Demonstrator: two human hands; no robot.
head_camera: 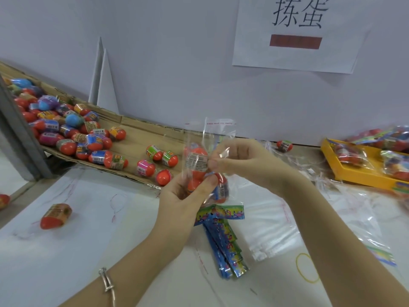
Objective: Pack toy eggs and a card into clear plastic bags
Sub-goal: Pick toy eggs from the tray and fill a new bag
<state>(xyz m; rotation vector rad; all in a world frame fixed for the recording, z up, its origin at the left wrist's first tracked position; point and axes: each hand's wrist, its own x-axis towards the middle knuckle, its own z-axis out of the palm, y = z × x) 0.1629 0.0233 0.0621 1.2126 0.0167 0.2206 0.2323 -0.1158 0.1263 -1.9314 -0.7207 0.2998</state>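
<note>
I hold a clear plastic bag upright above the table, with red toy eggs inside it. My left hand grips the bag's lower part around the eggs. My right hand pinches the bag's side near the top egg. A colourful card hangs at the bag's bottom; whether it is inside the bag I cannot tell. More blue-green cards lie stacked on the table below.
A cardboard tray at the left holds several loose eggs. One egg lies on the white table at front left, another by the wall. Empty clear bags lie right of the cards. A yellow box of packed bags stands at the right.
</note>
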